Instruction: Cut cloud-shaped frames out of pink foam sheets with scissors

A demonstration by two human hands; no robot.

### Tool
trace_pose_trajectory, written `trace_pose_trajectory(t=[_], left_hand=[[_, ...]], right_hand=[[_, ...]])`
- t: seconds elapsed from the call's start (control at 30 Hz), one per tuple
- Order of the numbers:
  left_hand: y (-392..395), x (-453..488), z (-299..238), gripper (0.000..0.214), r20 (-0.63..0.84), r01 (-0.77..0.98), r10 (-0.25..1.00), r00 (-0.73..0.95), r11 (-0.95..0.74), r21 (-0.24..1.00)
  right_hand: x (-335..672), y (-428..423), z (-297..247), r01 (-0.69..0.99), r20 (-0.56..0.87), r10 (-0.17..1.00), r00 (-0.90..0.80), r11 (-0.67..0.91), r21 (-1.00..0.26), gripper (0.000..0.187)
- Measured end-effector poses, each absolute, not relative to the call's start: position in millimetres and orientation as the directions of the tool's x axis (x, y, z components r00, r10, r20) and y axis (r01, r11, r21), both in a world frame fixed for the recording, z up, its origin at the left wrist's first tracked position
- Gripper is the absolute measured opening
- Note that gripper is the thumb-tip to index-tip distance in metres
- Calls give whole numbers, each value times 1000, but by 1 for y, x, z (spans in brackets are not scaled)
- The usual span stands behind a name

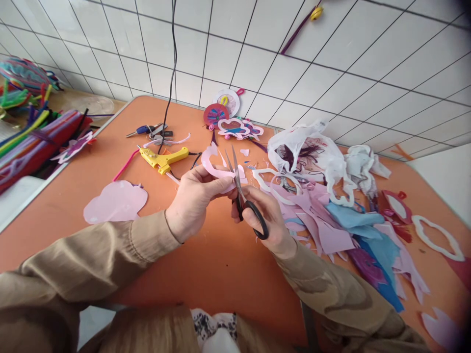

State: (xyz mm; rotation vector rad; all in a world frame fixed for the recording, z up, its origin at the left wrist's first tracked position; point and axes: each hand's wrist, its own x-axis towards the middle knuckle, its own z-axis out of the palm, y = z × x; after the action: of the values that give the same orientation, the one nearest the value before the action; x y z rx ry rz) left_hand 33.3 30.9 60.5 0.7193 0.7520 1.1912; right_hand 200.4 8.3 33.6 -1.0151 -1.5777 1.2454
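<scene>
My left hand [195, 196] pinches a curved strip of pink felt or foam sheet [210, 161] over the middle of the table. Scissors [259, 221] with black handles are in my right hand [270, 220], thumb and fingers in the loops. Their blades point up and away, slightly apart, and cross the pink strip beside my left fingertips. To the left lies a pink cloud-shaped cutout [116, 202]. Beyond my left hand rests a yellow hot glue gun [164, 159]. Small pink scraps [245, 152] lie past the blades.
Pink and blue scraps [331, 235] spread over the right side of the orange table [221, 274], near a white plastic bag [301, 142]. Keys [158, 131] and round decorated ornaments [217, 115] lie toward the tiled wall. Pipe cleaners [40, 142] are bundled at the left. A black cord [172, 63] hangs down.
</scene>
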Motion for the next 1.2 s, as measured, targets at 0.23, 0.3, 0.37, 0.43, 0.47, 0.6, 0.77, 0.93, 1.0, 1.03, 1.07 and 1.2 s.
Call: trace_pose_trajectory(t=[0.23,0.3,0.37,0.43,0.47,0.6,0.77,0.93,1.0,1.03,1.07,1.2], left_hand=[[32,33,59,14,-127,-530,971,202,218,819],[32,33,59,14,-127,-530,972,200,216,820],[32,33,59,13,-128,-534,972,198,216,818],[32,33,58,12,-128,-537,972,199,218,815],[32,33,58,12,-128,-538,971,202,219,814],[32,33,58,14,-122,-542,970,212,220,811],[32,33,58,12,-120,-551,969,215,222,804],[33,33,59,13,-137,-553,967,215,236,799],[33,32,59,15,-165,-550,967,195,247,798],[33,32,59,16,-180,-549,967,181,252,797],[34,31,59,17,-193,-548,966,171,256,796],[35,30,60,18,-202,-546,966,162,258,797]], right_hand=[[202,8,32,80,149,941,-303,181,-980,54],[202,8,31,78,151,940,-305,182,-980,54],[202,8,30,67,150,940,-307,178,-982,54],[202,8,30,55,148,940,-308,173,-983,54],[202,8,29,53,147,940,-307,171,-984,53],[202,7,29,52,143,942,-303,166,-985,53],[203,7,29,45,142,938,-316,165,-985,46],[203,7,31,62,133,941,-311,160,-985,47],[203,7,31,64,129,941,-313,157,-986,51],[204,7,32,61,129,940,-315,156,-986,53],[204,7,32,57,131,939,-319,157,-986,54],[205,6,34,66,120,938,-325,149,-987,55]])
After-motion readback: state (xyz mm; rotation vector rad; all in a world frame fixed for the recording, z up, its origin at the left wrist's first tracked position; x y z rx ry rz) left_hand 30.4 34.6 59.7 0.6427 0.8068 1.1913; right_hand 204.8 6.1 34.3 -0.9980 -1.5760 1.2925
